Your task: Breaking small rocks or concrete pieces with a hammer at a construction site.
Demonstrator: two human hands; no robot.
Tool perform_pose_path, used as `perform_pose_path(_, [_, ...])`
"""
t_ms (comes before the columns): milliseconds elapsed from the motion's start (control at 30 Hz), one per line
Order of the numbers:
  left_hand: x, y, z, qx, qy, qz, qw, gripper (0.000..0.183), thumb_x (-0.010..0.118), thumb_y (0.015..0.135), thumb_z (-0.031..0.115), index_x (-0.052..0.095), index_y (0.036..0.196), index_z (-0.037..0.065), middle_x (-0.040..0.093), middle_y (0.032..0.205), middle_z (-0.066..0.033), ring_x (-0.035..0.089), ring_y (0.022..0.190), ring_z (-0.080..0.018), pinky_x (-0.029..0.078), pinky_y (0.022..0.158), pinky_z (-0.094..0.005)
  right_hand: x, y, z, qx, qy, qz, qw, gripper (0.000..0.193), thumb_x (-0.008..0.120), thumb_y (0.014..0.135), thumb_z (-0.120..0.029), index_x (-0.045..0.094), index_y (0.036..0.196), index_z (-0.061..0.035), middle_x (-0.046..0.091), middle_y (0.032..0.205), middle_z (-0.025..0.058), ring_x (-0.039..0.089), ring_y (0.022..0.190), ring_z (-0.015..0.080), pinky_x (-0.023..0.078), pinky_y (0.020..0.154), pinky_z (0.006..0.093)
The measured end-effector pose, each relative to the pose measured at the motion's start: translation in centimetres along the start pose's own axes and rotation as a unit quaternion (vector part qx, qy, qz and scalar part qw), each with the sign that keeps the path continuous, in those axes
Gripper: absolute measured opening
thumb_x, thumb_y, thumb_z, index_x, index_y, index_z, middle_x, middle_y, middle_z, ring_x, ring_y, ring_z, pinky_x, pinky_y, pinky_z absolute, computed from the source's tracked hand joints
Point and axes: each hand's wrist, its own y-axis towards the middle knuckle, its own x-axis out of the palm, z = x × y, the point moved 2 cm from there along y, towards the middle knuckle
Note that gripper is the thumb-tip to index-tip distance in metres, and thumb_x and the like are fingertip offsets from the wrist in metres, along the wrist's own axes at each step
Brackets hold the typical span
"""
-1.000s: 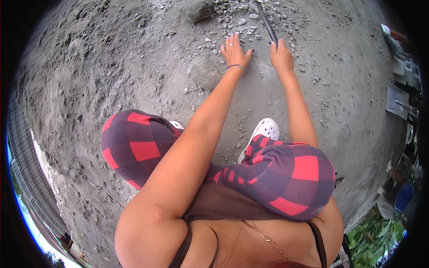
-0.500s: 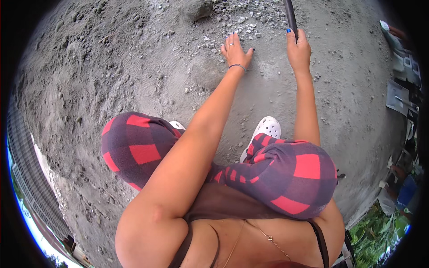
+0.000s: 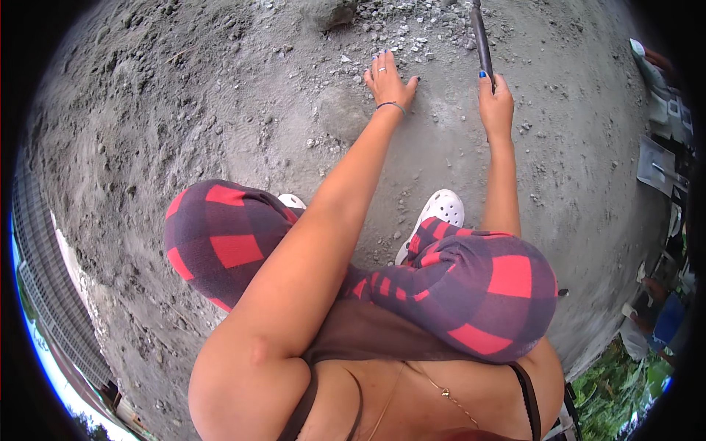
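My right hand [image 3: 496, 109] is closed round a long dark handle [image 3: 481, 38], which leans up toward the top edge. What sits at the handle's far end is cut off or too small to make out. My left hand [image 3: 390, 82] is spread palm down, its fingertips beside a scatter of small pale stones [image 3: 419, 38]. Whether its palm presses on the grey ground or hovers just over it, I cannot tell. A rounded, dust-covered rock [image 3: 343, 114] lies just left of the left wrist.
A larger grey rock [image 3: 329, 12] lies at the top, left of the stones. Rough grey soil [image 3: 162, 125] spreads to the left. My white perforated clog [image 3: 441, 209] is between my arms. A metal-bladed shovel [image 3: 654, 163] and other items line the far right. Wire mesh [image 3: 51, 272] borders the left.
My right hand has come slightly down and to the right with the handle, so more of the handle shows. The left hand has stayed nearly in place.
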Motion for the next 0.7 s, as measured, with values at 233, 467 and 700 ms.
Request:
perform_pose_path(233, [0.1, 0.3, 0.5, -0.003, 0.008, -0.003, 1.0, 0.075, 0.065, 0.062, 0.032, 0.029, 0.121, 0.002, 0.032, 0.125, -0.0155, 0.024, 0.119, -0.0279, 0.011, 0.097, -0.0419, 0.0, -2.1, 2.6, 0.034, -0.076, 0.072, 0.994, 0.03, 0.045, 0.08, -0.03, 0.05, 0.082, -0.0007, 0.056, 0.067, 0.0164, 0.054, 0.063, 0.0329, 0.04, 0.058, 0.0388])
perform_pose_path(467, [0.1, 0.0, 1.0, 0.019, 0.008, 0.001, 1.0, 0.075, 0.066, 0.063, 0.032, 0.029, 0.121, 0.002, 0.032, 0.124, -0.016, 0.025, 0.118, -0.0283, 0.012, 0.096, -0.0422, 0.8, -2.4, 7.1, 0.05, -0.053, 0.023, 0.997, 0.032, 0.045, 0.08, -0.03, 0.051, 0.077, 0.0007, 0.055, 0.066, 0.0165, 0.054, 0.062, 0.0304, 0.04, 0.058, 0.0358])
perform_pose_path(700, [0.1, 0.1, 0.0, 0.005, 0.015, 0.001, 1.0, 0.075, 0.066, 0.063, 0.031, 0.029, 0.121, 0.002, 0.033, 0.124, -0.0158, 0.025, 0.118, -0.0278, 0.012, 0.096, -0.0419, -3.6, -2.3, 1.6, 0.013, 0.037, 0.094, 0.995, 0.029, 0.046, 0.081, -0.03, 0.05, 0.076, -0.0018, 0.049, 0.055, 0.0103, 0.047, 0.049, 0.0203, 0.037, 0.05, 0.0332])
